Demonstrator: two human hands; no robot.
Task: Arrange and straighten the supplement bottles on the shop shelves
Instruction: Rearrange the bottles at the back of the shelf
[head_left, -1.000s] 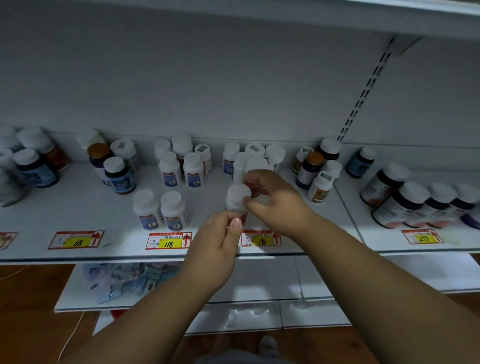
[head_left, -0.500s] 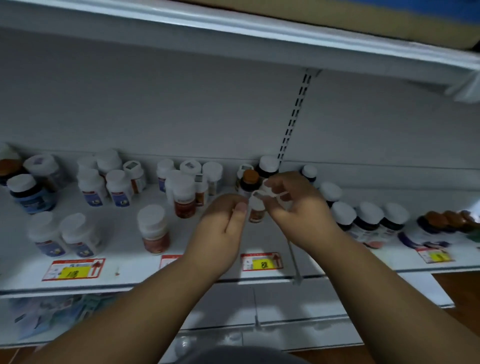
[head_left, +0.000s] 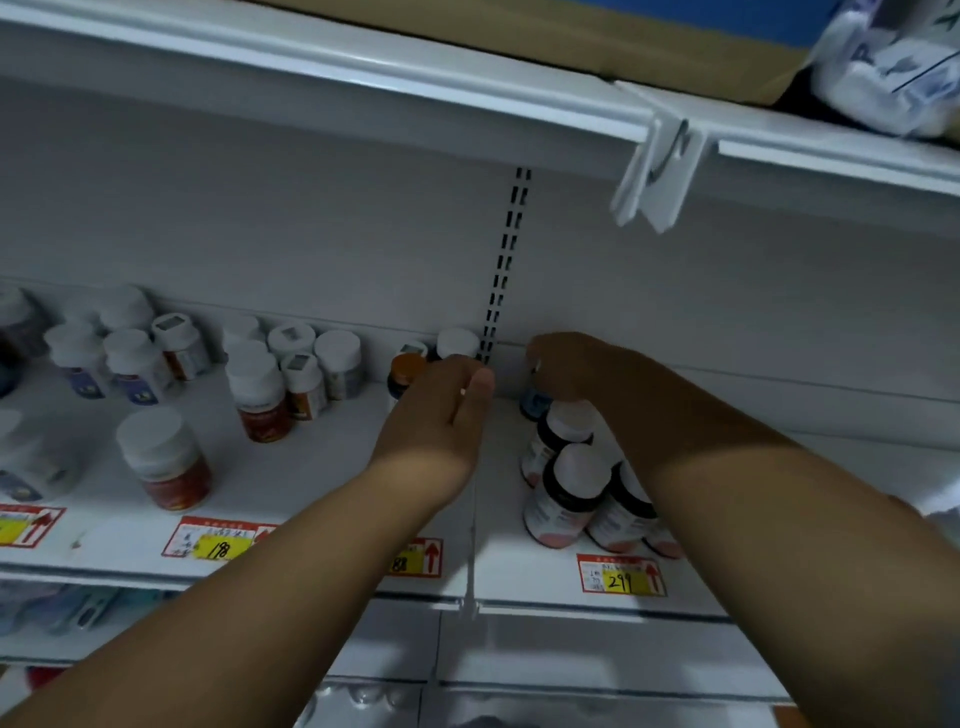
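Reaching over the white shelf (head_left: 322, 467), both hands work near the slotted upright (head_left: 501, 270) at the back panel. Left hand (head_left: 441, 415): extended toward the rear of the shelf, fingers lying fairly straight and together, thumb edge up; nothing is seen held in it, and its fingertips lie just in front of an orange-capped bottle (head_left: 407, 370) and a white-capped bottle (head_left: 457, 343) at the back wall. Right hand (head_left: 582, 371): fingers curled downward over a small blue-labelled bottle (head_left: 535, 402) at the rear of the shelf; the bottle's top is hidden under the fingers, so whether the grip is firm cannot be told. Just in front of that hand stands a tight cluster of dark bottles with white caps and pink-based labels (head_left: 566, 493), partly covered by the right forearm. To the left stand a red-labelled bottle with a white cap (head_left: 166, 460) near the shelf's front, a second red-labelled bottle (head_left: 260, 395) behind it, and several small white bottles in loose rows (head_left: 130, 358) toward the back. Red and yellow price tags (head_left: 621, 574) run along the shelf's front edge. Above, the upper shelf (head_left: 363, 67) carries a clear plastic tag holder (head_left: 657, 171), hanging tilted from its edge.
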